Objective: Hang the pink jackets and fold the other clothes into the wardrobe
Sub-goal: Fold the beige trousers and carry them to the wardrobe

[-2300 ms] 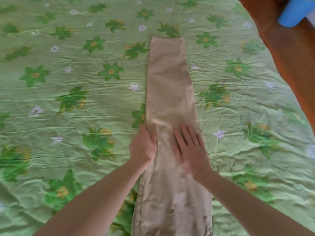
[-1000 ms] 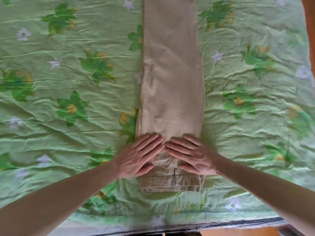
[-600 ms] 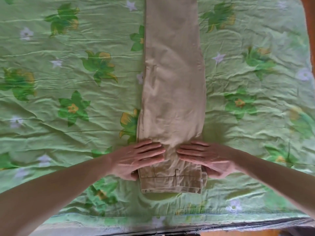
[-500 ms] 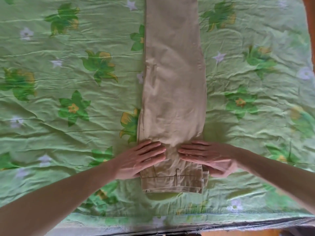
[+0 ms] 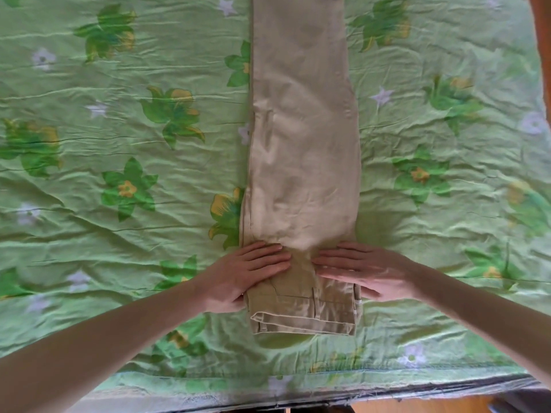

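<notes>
Beige trousers, folded lengthwise into one long strip, lie flat on the green flowered bedspread. Their waistband end is nearest me and the legs run away past the top of the view. My left hand holds the trousers' left edge just above the waistband, fingers flat on top and thumb tucked beneath the cloth. My right hand holds the right edge the same way, its fingertips pointing toward the left hand's. No pink jacket or wardrobe is in view.
The bed's near edge runs along the bottom, with wooden floor below it. A strip of brown floor shows at the top right corner. The bedspread is wrinkled on both sides of the trousers.
My hands slid down the trousers from the thigh to just above the waistband, then moved apart from the middle to the two side edges, thumbs slipping under the cloth.
</notes>
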